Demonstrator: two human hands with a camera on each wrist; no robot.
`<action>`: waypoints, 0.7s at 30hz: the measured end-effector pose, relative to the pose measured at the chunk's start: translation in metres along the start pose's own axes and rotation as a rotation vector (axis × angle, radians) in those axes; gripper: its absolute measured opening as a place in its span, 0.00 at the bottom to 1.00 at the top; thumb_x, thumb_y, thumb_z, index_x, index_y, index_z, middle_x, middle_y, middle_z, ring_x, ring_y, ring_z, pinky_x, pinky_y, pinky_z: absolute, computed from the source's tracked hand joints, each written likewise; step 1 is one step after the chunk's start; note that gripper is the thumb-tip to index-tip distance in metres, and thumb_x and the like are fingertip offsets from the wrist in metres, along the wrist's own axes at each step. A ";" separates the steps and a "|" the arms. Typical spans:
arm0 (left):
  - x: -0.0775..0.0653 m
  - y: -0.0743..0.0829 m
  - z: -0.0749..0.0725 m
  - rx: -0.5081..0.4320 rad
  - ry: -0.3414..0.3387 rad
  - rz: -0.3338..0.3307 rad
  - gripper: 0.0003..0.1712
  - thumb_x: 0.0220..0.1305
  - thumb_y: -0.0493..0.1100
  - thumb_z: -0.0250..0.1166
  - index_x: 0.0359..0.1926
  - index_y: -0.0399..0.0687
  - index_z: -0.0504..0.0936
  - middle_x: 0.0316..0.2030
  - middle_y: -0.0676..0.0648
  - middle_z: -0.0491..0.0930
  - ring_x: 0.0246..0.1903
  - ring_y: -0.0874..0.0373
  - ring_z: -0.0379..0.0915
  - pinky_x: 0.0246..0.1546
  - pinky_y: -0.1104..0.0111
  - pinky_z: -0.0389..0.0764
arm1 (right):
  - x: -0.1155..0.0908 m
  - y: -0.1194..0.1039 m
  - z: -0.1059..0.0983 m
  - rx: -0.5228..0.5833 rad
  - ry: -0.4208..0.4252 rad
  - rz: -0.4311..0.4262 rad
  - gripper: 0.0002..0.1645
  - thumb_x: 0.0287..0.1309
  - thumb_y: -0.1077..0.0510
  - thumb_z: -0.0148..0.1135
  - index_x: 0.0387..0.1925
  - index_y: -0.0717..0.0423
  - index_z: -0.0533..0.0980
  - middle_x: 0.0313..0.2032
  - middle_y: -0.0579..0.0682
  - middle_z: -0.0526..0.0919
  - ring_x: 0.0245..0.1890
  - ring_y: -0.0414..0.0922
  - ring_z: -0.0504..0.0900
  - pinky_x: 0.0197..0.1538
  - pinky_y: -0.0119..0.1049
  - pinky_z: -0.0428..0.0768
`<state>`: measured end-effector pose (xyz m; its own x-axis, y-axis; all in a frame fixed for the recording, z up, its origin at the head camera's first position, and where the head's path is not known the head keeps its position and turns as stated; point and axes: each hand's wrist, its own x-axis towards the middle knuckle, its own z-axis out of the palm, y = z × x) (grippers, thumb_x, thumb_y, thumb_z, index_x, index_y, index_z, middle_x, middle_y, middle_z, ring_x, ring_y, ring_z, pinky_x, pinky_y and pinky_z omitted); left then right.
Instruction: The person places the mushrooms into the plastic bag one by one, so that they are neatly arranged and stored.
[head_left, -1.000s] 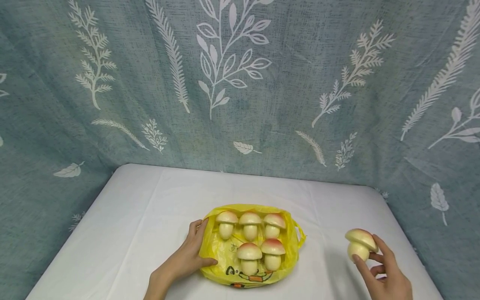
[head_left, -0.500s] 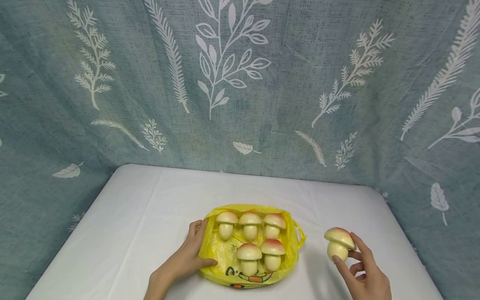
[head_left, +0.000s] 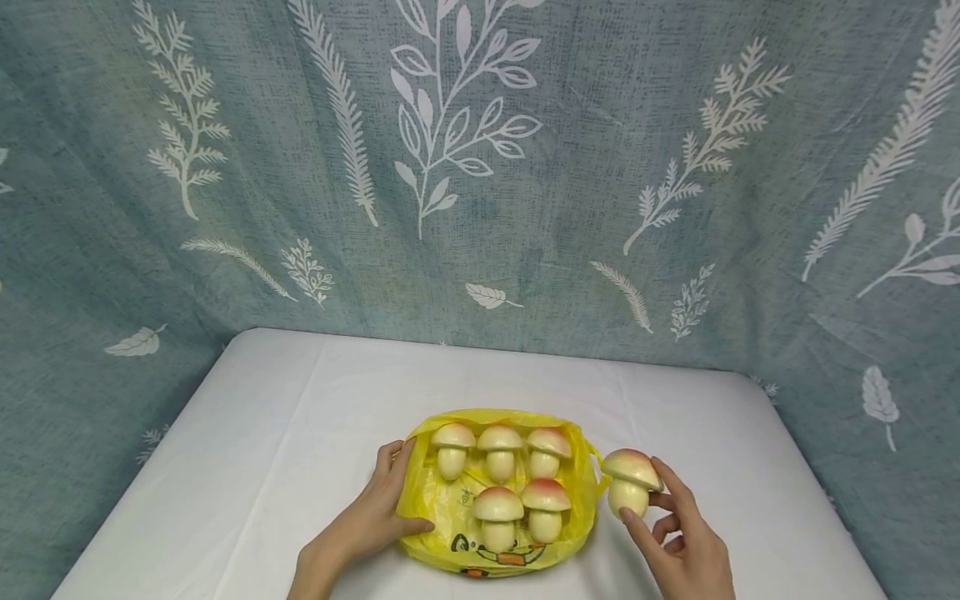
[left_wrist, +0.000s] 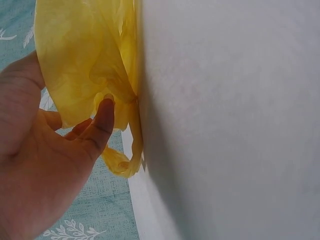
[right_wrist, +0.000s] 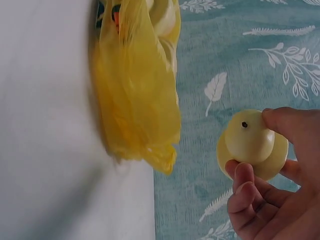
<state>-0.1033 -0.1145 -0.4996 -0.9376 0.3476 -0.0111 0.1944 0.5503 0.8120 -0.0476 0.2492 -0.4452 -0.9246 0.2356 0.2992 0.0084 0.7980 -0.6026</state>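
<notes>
A yellow plastic bag [head_left: 450,510] sits wide open on the table, with several toy mushrooms [head_left: 498,505] standing inside it in two rows. My left hand [head_left: 378,508] holds the bag's left side, thumb over the rim and fingers against the outside. To the right of the bag, my right hand [head_left: 686,533] pinches another mushroom [head_left: 628,482], cream with a reddish cap, raised above the table. It is upright, cap on top, and overlaps the bag's right handle in the head view. In the right wrist view, a dark spot shows on the underside of its stem [right_wrist: 247,137].
A white cloth covers the table [head_left: 285,467]. Behind it and along both sides hangs a blue-green curtain [head_left: 555,208] with white leaf prints. The bag's yellow handle loop [left_wrist: 122,162] lies loose on the left side.
My right hand has carried its mushroom leftward, from near the table's right edge to beside the bag. My left hand and the bag have stayed in place.
</notes>
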 end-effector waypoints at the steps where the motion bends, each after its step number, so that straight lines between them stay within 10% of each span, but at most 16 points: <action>1: 0.000 0.000 0.000 -0.001 0.000 0.000 0.64 0.51 0.46 0.79 0.78 0.43 0.44 0.70 0.39 0.46 0.71 0.39 0.48 0.67 0.44 0.57 | 0.000 -0.002 0.002 0.007 -0.009 0.000 0.44 0.56 0.53 0.74 0.71 0.41 0.65 0.39 0.52 0.85 0.19 0.35 0.71 0.21 0.29 0.71; 21: -0.001 0.000 -0.002 -0.001 -0.006 0.012 0.66 0.49 0.46 0.80 0.78 0.44 0.44 0.70 0.39 0.46 0.71 0.39 0.49 0.67 0.43 0.57 | -0.009 -0.036 0.039 0.219 -0.086 -0.181 0.46 0.52 0.58 0.76 0.70 0.36 0.65 0.36 0.43 0.82 0.20 0.32 0.70 0.20 0.29 0.71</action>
<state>-0.1027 -0.1161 -0.4986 -0.9334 0.3588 -0.0044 0.2057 0.5449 0.8129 -0.0547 0.1962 -0.4549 -0.9325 0.0446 0.3583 -0.2337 0.6818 -0.6932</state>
